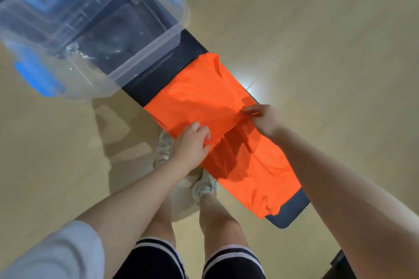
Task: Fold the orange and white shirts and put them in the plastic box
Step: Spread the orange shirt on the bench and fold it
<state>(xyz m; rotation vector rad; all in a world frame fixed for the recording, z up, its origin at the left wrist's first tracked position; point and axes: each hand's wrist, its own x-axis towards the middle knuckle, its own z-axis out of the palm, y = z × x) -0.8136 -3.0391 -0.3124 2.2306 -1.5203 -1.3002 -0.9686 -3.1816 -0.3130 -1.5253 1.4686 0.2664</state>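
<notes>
The orange shirt point(204, 97) lies spread along a dark bench point(292, 213), partly folded over itself. The left hand point(192, 145) pinches a bunched fold at the shirt's near edge; the right hand point(263, 118) pinches the cloth at the shirt's far edge. Just beyond the shirt, on the same bench, stands the clear plastic box point(145, 56) (blue latches, lid off). Under the shirt's near edge are white shoes point(204, 186) on a tan floor point(317, 29).

Head view, steeply down, close
</notes>
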